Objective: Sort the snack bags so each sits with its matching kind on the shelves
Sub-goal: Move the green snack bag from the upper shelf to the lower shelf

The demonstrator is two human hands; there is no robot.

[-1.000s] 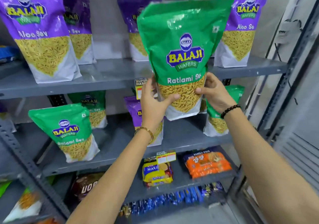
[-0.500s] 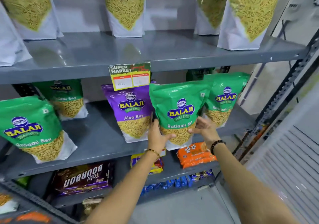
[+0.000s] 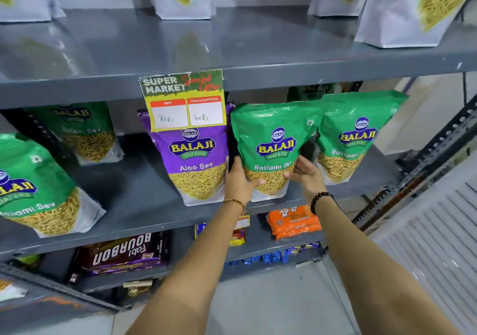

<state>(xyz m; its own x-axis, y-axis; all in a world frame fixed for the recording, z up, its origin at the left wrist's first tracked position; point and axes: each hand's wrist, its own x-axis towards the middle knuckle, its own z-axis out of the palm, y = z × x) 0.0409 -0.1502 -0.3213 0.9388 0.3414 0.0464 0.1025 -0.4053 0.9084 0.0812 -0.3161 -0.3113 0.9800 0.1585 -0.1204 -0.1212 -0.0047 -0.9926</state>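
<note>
Both hands (image 3: 271, 179) clasping green Ratlami Sev bag (image 3: 271, 148) at base; risk of toppling against purple Aloo Sev bag (image 3: 196, 159) on release.

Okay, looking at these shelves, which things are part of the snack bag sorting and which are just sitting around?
Part of the job:
- green Ratlami Sev bag, gripped by left hand and right hand
- purple Aloo Sev bag beside it
- other green bags

Just there:
- Bourbon biscuit pack
- orange biscuit pack
- price tag
</note>
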